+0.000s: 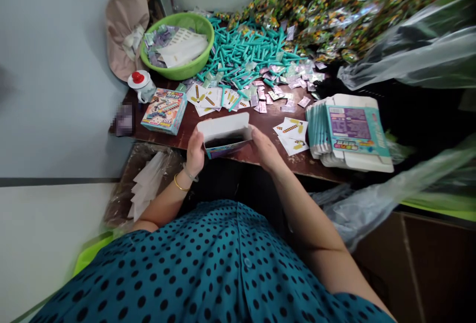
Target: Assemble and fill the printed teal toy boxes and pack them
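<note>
Dotted teal shirt fabric (208, 263) fills our foreground, cut off below. Our left hand (196, 150) and right hand (264, 148) grip an open carton (224, 127) between them, by the table's (265, 121) front edge; the carton hides most of our fingers, and we cannot make out its dark inside. Pixelation obscures something beside the printed box (164, 111).

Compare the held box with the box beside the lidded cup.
Held box is open, white inside showing; cup-side box looks closed, printed faces showing.
Held box sits between left hand and right hand; cup-side box rests on the table.
Both have printed outsides.
</note>
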Motion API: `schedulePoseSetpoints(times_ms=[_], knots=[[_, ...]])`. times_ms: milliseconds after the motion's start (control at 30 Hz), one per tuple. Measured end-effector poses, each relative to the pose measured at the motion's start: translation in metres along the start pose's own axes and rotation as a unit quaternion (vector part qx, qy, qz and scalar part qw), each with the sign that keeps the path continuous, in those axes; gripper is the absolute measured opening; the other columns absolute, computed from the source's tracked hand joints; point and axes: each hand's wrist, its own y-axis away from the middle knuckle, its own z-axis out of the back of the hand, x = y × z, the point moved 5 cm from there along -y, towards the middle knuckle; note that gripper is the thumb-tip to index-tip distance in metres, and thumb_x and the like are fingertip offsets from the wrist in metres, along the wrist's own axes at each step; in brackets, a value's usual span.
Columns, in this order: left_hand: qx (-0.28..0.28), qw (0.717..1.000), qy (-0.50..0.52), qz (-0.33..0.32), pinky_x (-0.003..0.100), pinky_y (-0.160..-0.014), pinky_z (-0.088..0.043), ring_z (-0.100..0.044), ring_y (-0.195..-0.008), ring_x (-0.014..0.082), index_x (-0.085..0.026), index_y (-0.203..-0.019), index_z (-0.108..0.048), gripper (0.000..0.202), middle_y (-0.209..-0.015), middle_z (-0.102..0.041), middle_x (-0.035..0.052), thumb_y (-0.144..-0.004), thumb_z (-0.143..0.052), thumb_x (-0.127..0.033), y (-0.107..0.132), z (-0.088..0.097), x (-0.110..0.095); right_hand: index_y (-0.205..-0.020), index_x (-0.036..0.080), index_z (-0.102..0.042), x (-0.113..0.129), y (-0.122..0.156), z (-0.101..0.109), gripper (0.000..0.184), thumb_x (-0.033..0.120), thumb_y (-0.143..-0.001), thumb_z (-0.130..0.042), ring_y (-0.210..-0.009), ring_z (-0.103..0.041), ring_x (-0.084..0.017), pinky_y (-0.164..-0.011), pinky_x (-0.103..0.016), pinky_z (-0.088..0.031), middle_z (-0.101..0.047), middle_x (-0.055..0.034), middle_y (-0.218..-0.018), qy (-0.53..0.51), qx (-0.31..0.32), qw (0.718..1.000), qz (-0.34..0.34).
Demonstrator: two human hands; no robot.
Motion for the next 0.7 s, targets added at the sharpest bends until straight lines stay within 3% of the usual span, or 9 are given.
schedulePoseSetpoints(times_ms=[100, 200, 267, 333, 400, 467, 567, 700], knots=[[0.025, 1.0, -0.003, -0.003, 0.037, -0.108, -0.049, -0.065, -0.125, 0.0261, -0.022, -0.127, -0.068, 0.054, -0.129, -0.072, 0.0083, -0.092, -0.064, -0.061, 0.004, -0.005, 0.001, -0.144, 0.027, -0.058, -0.012, 0.002, -0.011, 0.083, 0.082, -0.096, -0.019, -0.137, -0.057, -0.026, -0.117, -0.048, -0.045, -0.068, -0.0055, -0.138, -0.159, 0.02, 0.986, -0.052], [0.065, 0.997, -0.051, 0.008, 0.037, -0.106, -0.049, -0.067, -0.118, 0.0262, -0.018, -0.128, -0.068, 0.055, -0.127, -0.073, 0.0097, -0.087, -0.073, -0.054, -0.004, -0.009, -0.001, -0.136, 0.026, -0.065, -0.013, -0.002, -0.007, 0.062, 0.069, -0.094, -0.053, -0.128, -0.063, -0.027, -0.114, -0.048, -0.047, -0.072, -0.0054, -0.131, -0.176, 0.013, 0.983, -0.042], [0.09, 0.993, -0.073, 0.009, 0.037, -0.106, -0.049, -0.067, -0.117, 0.0262, -0.017, -0.131, -0.066, 0.057, -0.127, -0.073, 0.0108, -0.085, -0.076, -0.05, -0.013, -0.011, -0.002, -0.13, 0.027, -0.069, -0.01, -0.009, -0.001, 0.048, 0.054, -0.09, -0.068, -0.123, -0.066, -0.027, -0.112, -0.047, -0.049, -0.074, -0.0042, -0.126, -0.121, 0.002, 0.993, -0.007], [0.126, 0.989, -0.072, 0.01, 0.039, -0.107, -0.049, -0.068, -0.117, 0.0263, -0.018, -0.133, -0.065, 0.057, -0.126, -0.074, 0.0117, -0.085, -0.077, -0.048, -0.022, -0.014, -0.002, -0.12, 0.027, -0.075, -0.001, -0.016, 0.007, 0.032, 0.042, -0.092, -0.067, -0.12, -0.067, -0.026, -0.11, -0.045, -0.05, -0.075, -0.004, -0.123, -0.008, -0.034, 0.998, 0.059], [0.158, 0.986, -0.051, 0.018, 0.041, -0.105, -0.05, -0.069, -0.116, 0.0269, -0.018, -0.131, -0.065, 0.054, -0.121, -0.075, 0.0122, -0.086, -0.076, -0.046, -0.031, -0.019, 0.001, -0.113, 0.027, -0.078, 0.013, -0.022, 0.009, 0.026, 0.033, -0.1, -0.057, -0.119, -0.067, -0.025, -0.108, -0.044, -0.05, -0.074, -0.0049, -0.124, 0.142, -0.049, 0.979, 0.134], [0.166, 0.985, -0.03, 0.025, 0.04, -0.101, -0.052, -0.07, -0.113, 0.0272, -0.018, -0.126, -0.067, 0.049, -0.116, -0.076, 0.0121, -0.085, -0.076, -0.044, -0.037, -0.022, 0.004, -0.121, 0.028, -0.076, 0.025, -0.026, 0.003, 0.035, 0.026, -0.104, -0.045, -0.118, -0.066, -0.024, -0.105, -0.043, -0.05, -0.071, -0.0055, -0.131, 0.281, 0.004, 0.94, 0.195], [0.16, 0.987, -0.023, 0.026, 0.038, -0.095, -0.054, -0.072, -0.108, 0.0261, -0.017, -0.122, -0.069, 0.045, -0.113, -0.077, 0.0108, -0.084, -0.075, -0.039, -0.043, -0.024, 0.007, -0.14, 0.029, -0.065, 0.034, -0.025, -0.006, 0.039, 0.031, -0.106, -0.046, -0.123, -0.062, -0.027, -0.105, -0.046, -0.049, -0.065, -0.0073, -0.143, 0.394, 0.099, 0.881, 0.242], [0.176, 0.983, -0.038, 0.03, 0.034, -0.087, -0.055, -0.072, -0.096, 0.0228, -0.017, -0.122, -0.069, 0.044, -0.106, -0.077, 0.008, -0.082, -0.074, -0.037, -0.046, -0.023, 0.01, -0.137, 0.027, -0.068, 0.036, -0.025, -0.006, 0.04, 0.042, -0.104, -0.051, -0.12, -0.062, -0.03, -0.103, -0.049, -0.047, -0.067, -0.0094, -0.139, 0.408, 0.095, 0.874, 0.246]])
